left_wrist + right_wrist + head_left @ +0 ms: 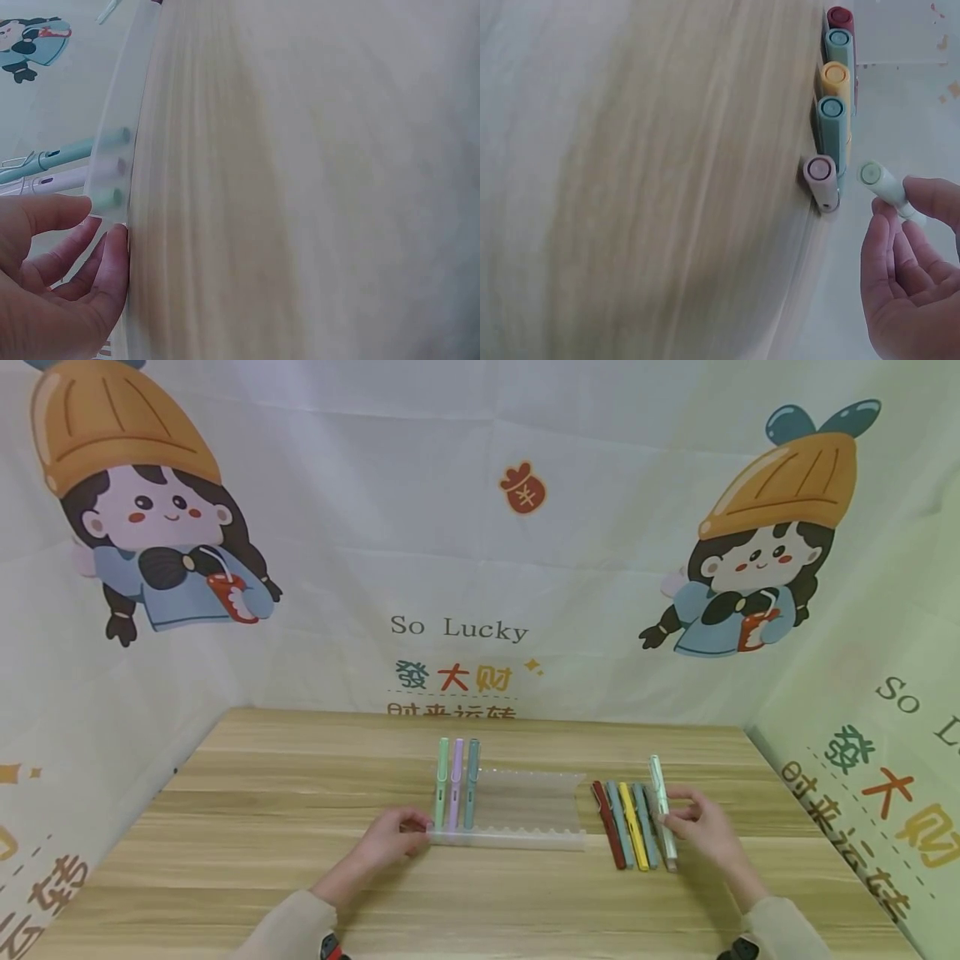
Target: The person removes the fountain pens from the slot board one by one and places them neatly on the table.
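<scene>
Both sleeves [288, 928] are pale beige, with dark devices [741, 949] at the cuffs [321, 907], the left marked red.

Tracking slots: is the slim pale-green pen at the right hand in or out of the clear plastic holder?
Out: the right hand pinches the pen well to the right of the holder.

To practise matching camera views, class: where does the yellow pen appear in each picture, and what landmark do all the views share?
Head: the yellow pen lies right of centre, third from the left in its row, between two blue pens.
Left wrist: not in this picture.
Right wrist: upper right, third from the top in its row, one end facing the camera.
Shared landmark: the wooden table, seen in all three.
</scene>
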`<control>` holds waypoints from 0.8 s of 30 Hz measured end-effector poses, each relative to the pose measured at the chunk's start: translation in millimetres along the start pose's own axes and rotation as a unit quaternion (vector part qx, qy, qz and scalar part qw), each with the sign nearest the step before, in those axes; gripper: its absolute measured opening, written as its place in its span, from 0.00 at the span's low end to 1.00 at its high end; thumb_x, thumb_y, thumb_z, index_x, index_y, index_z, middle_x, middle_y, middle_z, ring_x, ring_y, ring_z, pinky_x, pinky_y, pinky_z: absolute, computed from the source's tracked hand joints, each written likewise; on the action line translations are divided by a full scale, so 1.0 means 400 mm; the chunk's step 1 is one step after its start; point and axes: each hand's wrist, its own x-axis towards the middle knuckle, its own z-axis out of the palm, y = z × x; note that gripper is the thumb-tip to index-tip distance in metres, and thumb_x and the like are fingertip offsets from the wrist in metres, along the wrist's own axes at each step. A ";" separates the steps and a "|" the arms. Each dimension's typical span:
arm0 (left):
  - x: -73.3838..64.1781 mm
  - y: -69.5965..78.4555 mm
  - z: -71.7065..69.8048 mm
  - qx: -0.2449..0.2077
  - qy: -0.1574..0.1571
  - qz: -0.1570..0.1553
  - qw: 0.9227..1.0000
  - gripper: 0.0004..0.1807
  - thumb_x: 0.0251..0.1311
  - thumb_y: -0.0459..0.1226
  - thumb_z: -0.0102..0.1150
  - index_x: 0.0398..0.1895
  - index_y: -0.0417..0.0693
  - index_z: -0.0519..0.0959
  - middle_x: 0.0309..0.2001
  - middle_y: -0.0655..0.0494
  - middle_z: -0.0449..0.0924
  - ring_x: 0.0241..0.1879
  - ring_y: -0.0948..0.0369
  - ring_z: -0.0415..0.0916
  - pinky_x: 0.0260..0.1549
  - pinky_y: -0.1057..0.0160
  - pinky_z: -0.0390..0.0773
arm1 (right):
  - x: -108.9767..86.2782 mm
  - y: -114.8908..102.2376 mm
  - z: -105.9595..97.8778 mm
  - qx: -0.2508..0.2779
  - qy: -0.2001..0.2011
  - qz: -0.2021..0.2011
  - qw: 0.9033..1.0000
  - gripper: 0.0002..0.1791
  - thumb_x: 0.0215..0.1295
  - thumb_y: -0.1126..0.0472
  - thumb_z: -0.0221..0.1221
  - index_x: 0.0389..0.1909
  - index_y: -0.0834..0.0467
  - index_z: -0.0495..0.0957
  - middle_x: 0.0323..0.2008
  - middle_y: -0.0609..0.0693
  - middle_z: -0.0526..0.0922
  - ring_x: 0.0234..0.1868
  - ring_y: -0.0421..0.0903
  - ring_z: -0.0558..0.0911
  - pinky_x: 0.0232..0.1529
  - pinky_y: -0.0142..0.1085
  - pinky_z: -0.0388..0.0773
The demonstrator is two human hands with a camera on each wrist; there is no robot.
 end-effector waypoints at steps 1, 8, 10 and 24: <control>-0.001 0.001 0.000 0.000 0.000 0.000 1.000 0.09 0.49 0.26 0.56 0.36 0.30 0.74 0.30 0.51 0.74 0.29 0.59 0.71 0.26 0.62 0.75 | -0.001 0.003 -0.002 -0.004 -0.001 0.004 1.000 0.21 0.54 0.69 0.56 0.49 0.70 0.66 0.31 0.62 0.78 0.28 0.48 0.77 0.28 0.37 0.74; -0.004 0.004 0.000 -0.001 -0.002 0.001 1.000 0.10 0.50 0.26 0.56 0.36 0.30 0.74 0.30 0.50 0.74 0.29 0.59 0.71 0.26 0.61 0.75 | -0.003 0.026 -0.011 -0.031 -0.015 0.017 0.999 0.21 0.53 0.70 0.56 0.48 0.73 0.66 0.24 0.55 0.78 0.23 0.48 0.76 0.24 0.37 0.72; -0.004 0.004 0.000 -0.002 -0.002 -0.001 1.000 0.10 0.50 0.27 0.56 0.37 0.30 0.74 0.30 0.50 0.74 0.29 0.59 0.71 0.26 0.61 0.75 | -0.003 0.030 -0.016 -0.041 -0.019 0.019 0.999 0.20 0.53 0.70 0.56 0.47 0.74 0.66 0.24 0.55 0.78 0.23 0.48 0.76 0.23 0.36 0.72; -0.002 0.002 0.000 0.000 -0.001 -0.001 1.000 0.09 0.50 0.27 0.56 0.36 0.31 0.74 0.30 0.51 0.74 0.29 0.59 0.71 0.26 0.61 0.75 | 0.000 0.038 -0.037 -0.135 -0.041 0.036 0.989 0.19 0.50 0.66 0.57 0.42 0.73 0.69 0.23 0.51 0.75 0.24 0.46 0.73 0.24 0.38 0.69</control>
